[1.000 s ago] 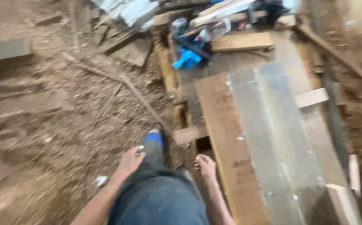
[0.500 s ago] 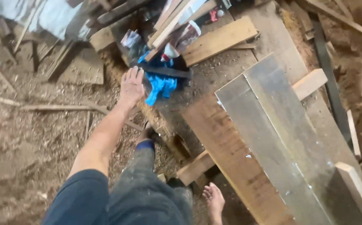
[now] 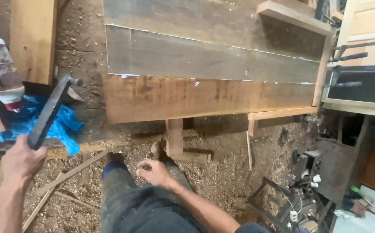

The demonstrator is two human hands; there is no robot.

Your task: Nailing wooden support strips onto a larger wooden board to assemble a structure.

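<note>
My left hand (image 3: 20,162) grips the lower end of a long dark metal bar (image 3: 49,111) that slants up to the right over a crumpled blue plastic sheet (image 3: 36,123). My right hand (image 3: 153,171) hangs loosely curled above my knee and holds nothing. Directly ahead lie wide wooden boards (image 3: 204,97) side by side on short wooden supports (image 3: 174,137), the nearest one reddish brown. My legs in dark trousers fill the bottom centre.
Sawdust and thin wood strips (image 3: 66,174) cover the floor. A light plank (image 3: 32,39) lies at the upper left beside a white and red bottle (image 3: 2,75). Clamps (image 3: 347,56) and a wooden cabinet stand at the right, tools and cables below them.
The view has swung toward the boards. My left hand, reaching out empty toward the blue sheet before, now holds the dark metal bar.
</note>
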